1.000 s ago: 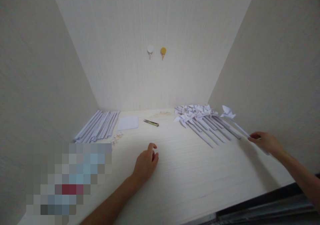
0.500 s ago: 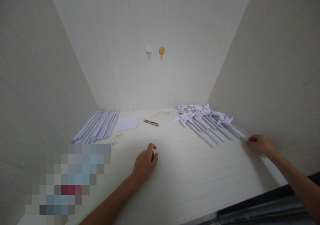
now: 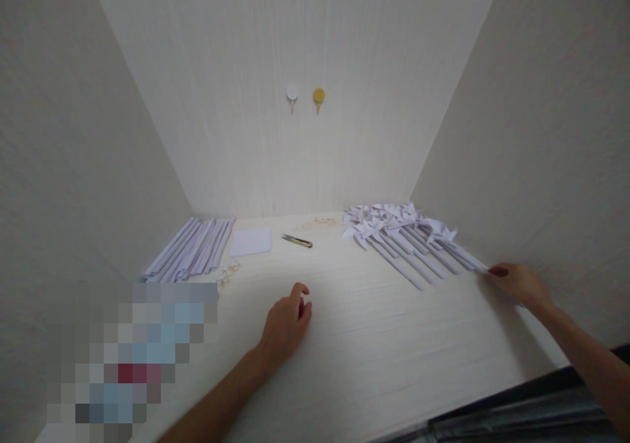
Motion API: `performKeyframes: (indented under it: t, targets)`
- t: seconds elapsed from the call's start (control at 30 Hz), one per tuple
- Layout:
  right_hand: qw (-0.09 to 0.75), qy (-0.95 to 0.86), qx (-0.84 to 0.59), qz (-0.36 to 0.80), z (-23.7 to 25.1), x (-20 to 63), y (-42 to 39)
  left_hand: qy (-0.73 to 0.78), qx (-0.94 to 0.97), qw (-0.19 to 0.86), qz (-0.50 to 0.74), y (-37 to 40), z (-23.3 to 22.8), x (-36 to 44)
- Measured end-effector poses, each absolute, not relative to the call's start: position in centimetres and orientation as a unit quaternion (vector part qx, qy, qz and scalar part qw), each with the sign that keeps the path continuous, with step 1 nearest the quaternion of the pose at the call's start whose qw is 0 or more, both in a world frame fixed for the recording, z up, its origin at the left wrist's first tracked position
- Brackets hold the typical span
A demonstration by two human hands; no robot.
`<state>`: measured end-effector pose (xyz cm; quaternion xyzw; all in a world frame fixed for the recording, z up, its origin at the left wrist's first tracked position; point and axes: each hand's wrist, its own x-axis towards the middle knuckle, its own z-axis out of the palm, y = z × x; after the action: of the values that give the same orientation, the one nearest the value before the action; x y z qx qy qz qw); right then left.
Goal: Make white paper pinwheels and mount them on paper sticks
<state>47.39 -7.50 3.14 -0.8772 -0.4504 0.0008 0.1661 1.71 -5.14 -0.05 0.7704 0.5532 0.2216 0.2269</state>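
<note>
My right hand (image 3: 519, 284) reaches to the far right of the table, and its fingertips pinch the near end of a white paper pinwheel (image 3: 455, 249). That pinwheel lies flat as the rightmost of a row of several paper pinwheels (image 3: 394, 233) on paper sticks. My left hand (image 3: 288, 321) rests on the white table (image 3: 374, 344) near the middle, fingers loosely curled, holding nothing. A small utility knife (image 3: 297, 240) lies beyond it, apart from the hand.
Several rolled paper sticks (image 3: 191, 256) lie at the back left beside a white paper square (image 3: 251, 241). Small pale bits (image 3: 229, 272) sit near them. Two hooks, white (image 3: 292, 94) and yellow (image 3: 319, 96), hang on the back wall. Walls close both sides.
My right hand has lowered the raised pinwheel down onto the table at the right end of the row. My left hand has stayed in place.
</note>
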Motion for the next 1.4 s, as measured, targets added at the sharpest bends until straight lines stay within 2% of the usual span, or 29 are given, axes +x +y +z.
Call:
performKeyframes:
  t: [0.17,0.53,0.7,0.83,1.1,1.23,1.4]
  targets:
    - [0.157,-0.461,-0.873,-0.026,2.7,47.7,-7.0,0.554,0.772,0.221,0.22,-5.1,-0.1,1.6]
    - [0.077,-0.435,-0.897,-0.02,3.3,47.0,-6.9,0.551,0.773,0.22,0.223,-5.1,-0.2,1.6]
    - [0.087,-0.433,-0.897,-0.031,3.9,46.6,-7.2,0.552,0.774,0.218,0.223,-5.1,-0.2,1.6]
    - [0.118,-0.468,-0.872,-0.082,4.6,45.3,-7.2,0.553,0.774,0.22,0.217,-5.1,-0.1,1.6]
    - [0.163,-0.648,-0.739,-0.093,4.3,35.4,-5.1,0.557,0.771,0.217,0.22,-5.2,-0.1,1.7]
    - [0.194,-0.746,-0.635,-0.048,3.3,28.3,-4.3,0.557,0.771,0.213,0.223,-5.2,-0.3,1.7]
    - [0.206,-0.795,-0.57,0.009,2.3,19.9,-3.2,0.548,0.773,0.219,0.234,-5.3,-0.1,1.7]
